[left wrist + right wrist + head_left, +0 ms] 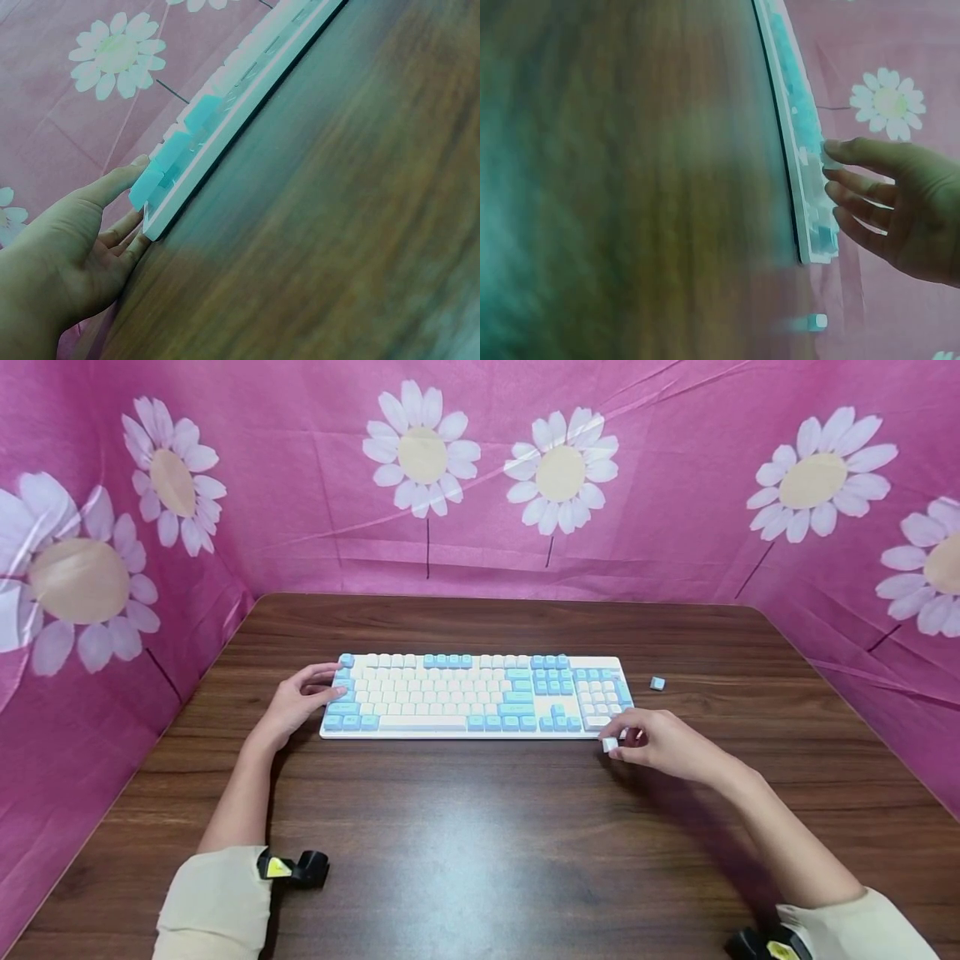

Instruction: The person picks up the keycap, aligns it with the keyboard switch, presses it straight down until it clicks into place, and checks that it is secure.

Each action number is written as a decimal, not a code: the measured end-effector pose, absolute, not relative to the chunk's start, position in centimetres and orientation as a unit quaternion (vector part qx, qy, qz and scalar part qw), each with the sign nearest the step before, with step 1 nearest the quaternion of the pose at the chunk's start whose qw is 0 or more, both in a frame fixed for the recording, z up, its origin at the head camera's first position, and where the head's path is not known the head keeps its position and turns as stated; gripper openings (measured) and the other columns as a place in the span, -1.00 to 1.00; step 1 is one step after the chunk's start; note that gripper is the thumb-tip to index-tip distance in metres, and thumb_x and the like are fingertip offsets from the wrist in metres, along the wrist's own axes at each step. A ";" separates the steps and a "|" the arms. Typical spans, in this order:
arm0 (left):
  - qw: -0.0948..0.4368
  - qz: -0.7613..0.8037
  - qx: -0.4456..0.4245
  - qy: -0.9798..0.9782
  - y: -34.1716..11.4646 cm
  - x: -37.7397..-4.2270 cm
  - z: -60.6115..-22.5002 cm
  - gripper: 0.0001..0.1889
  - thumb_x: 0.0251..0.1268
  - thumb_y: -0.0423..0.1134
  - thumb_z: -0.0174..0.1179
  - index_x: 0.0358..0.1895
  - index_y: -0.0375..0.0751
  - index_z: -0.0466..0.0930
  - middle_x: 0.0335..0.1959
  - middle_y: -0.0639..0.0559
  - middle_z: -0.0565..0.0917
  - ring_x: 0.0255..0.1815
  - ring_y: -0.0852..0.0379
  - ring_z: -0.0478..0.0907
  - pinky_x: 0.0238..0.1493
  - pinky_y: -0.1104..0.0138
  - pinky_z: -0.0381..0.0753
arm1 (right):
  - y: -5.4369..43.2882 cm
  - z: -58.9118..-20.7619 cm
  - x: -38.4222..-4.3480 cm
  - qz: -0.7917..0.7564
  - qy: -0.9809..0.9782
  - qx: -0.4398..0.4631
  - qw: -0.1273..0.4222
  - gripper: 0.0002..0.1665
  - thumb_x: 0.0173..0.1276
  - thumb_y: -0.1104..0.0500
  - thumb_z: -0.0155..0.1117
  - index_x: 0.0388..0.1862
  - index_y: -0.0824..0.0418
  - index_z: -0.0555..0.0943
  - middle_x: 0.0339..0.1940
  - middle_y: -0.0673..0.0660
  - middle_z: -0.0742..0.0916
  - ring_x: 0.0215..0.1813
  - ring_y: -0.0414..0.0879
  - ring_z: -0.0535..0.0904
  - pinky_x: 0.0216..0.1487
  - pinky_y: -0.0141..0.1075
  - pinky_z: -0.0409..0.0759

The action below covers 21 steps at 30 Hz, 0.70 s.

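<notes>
A white and light-blue computer keyboard (442, 723) lies flat on the wooden table. My left hand (291, 706) holds its left end; in the left wrist view the thumb rests by the light-blue corner keys (174, 150) and the other fingers touch the side of the case. Just off the keyboard's front right corner, my right hand (667, 742) pinches a small white keycap (610, 745) between thumb and fingers. From the right wrist, the hand (915, 199) appears beside the number pad, and the keycap is hard to make out.
A loose light-blue keycap (657, 683) sits on the table right of the keyboard. The wooden table (450, 843) reaches back to a pink cloth (300, 468) with white daisies, which hangs around it. Black wrist cameras (303, 868) are strapped over both sleeves.
</notes>
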<state>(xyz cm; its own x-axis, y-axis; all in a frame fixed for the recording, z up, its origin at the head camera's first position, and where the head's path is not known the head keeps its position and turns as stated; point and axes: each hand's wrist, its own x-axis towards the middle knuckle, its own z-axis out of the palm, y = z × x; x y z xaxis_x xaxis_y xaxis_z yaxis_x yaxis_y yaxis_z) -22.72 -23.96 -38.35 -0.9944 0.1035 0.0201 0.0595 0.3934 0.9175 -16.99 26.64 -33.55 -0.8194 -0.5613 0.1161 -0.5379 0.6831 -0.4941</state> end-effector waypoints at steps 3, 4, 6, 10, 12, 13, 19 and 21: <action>0.023 0.550 0.049 0.833 -24.0 -22.7 -38.3 -0.42 0.25 -0.11 0.19 0.29 -0.25 0.28 0.23 -0.24 0.33 0.11 -0.10 0.29 -0.13 0.31 0.36 | 26.8 -33.3 -17.3 -0.259 0.920 -0.293 0.019 -0.78 0.10 0.32 0.38 -0.24 0.17 0.64 -0.50 -0.14 0.58 -0.44 -0.26 0.48 -0.42 -0.36 0.47; 0.023 0.550 0.049 0.833 -24.0 -22.7 -38.3 -0.42 0.25 -0.12 0.19 0.29 -0.25 0.28 0.23 -0.24 0.33 0.11 -0.10 0.29 -0.13 0.31 0.36 | 26.9 -33.3 -17.4 -0.258 0.922 -0.290 0.017 -0.78 0.10 0.31 0.38 -0.23 0.16 0.64 -0.50 -0.15 0.58 -0.44 -0.26 0.48 -0.42 -0.36 0.47; 0.022 0.548 0.048 0.835 -23.9 -22.8 -38.4 -0.42 0.25 -0.10 0.19 0.28 -0.25 0.28 0.22 -0.22 0.34 0.11 -0.09 0.30 -0.13 0.32 0.37 | 27.1 -33.2 -17.5 -0.257 0.922 -0.290 0.014 -0.79 0.11 0.30 0.38 -0.23 0.16 0.64 -0.49 -0.14 0.59 -0.44 -0.26 0.48 -0.43 -0.36 0.47; 0.019 0.546 0.047 0.836 -23.9 -22.9 -38.5 -0.41 0.23 -0.07 0.20 0.27 -0.24 0.30 0.21 -0.20 0.35 0.09 -0.07 0.31 -0.13 0.30 0.36 | 27.3 -33.2 -17.9 -0.253 0.924 -0.288 0.008 -0.79 0.12 0.31 0.37 -0.23 0.17 0.63 -0.47 -0.13 0.60 -0.43 -0.24 0.50 -0.43 -0.35 0.48; 0.018 0.546 0.048 0.836 -24.0 -22.9 -38.6 -0.41 0.23 -0.07 0.20 0.26 -0.24 0.30 0.21 -0.20 0.36 0.09 -0.07 0.31 -0.13 0.30 0.36 | 27.4 -33.1 -18.1 -0.250 0.927 -0.281 0.010 -0.79 0.12 0.31 0.37 -0.23 0.18 0.64 -0.47 -0.11 0.60 -0.43 -0.23 0.50 -0.42 -0.34 0.48; 0.017 0.546 0.048 0.836 -24.0 -22.9 -38.6 -0.41 0.23 -0.07 0.20 0.26 -0.24 0.30 0.21 -0.20 0.36 0.09 -0.07 0.31 -0.14 0.30 0.36 | 27.4 -33.1 -18.2 -0.249 0.929 -0.276 0.011 -0.79 0.12 0.32 0.36 -0.23 0.18 0.64 -0.47 -0.11 0.60 -0.43 -0.23 0.50 -0.42 -0.34 0.48; 0.019 0.546 0.048 0.836 -24.0 -22.9 -38.6 -0.41 0.23 -0.06 0.20 0.26 -0.24 0.30 0.21 -0.19 0.35 0.09 -0.07 0.31 -0.14 0.29 0.36 | 27.8 -33.2 -18.7 -0.239 0.932 -0.272 0.002 -0.79 0.13 0.31 0.35 -0.21 0.19 0.65 -0.45 -0.10 0.61 -0.43 -0.22 0.50 -0.41 -0.32 0.49; 0.020 0.546 0.048 0.836 -24.0 -22.9 -38.6 -0.41 0.23 -0.06 0.20 0.26 -0.24 0.30 0.21 -0.19 0.35 0.10 -0.08 0.31 -0.14 0.28 0.36 | 28.0 -33.4 -18.9 -0.236 0.932 -0.276 -0.005 -0.79 0.13 0.31 0.36 -0.21 0.20 0.65 -0.45 -0.11 0.61 -0.43 -0.23 0.49 -0.41 -0.33 0.48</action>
<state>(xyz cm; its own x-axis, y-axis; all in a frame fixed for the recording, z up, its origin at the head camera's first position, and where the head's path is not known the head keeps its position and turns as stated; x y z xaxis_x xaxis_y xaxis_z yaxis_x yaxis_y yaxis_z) -22.91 -24.01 -38.61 -0.9946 0.1015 0.0192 0.0583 0.3985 0.9153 -18.91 27.98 -33.37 -0.8476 -0.5123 0.1386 -0.5166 0.7365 -0.4368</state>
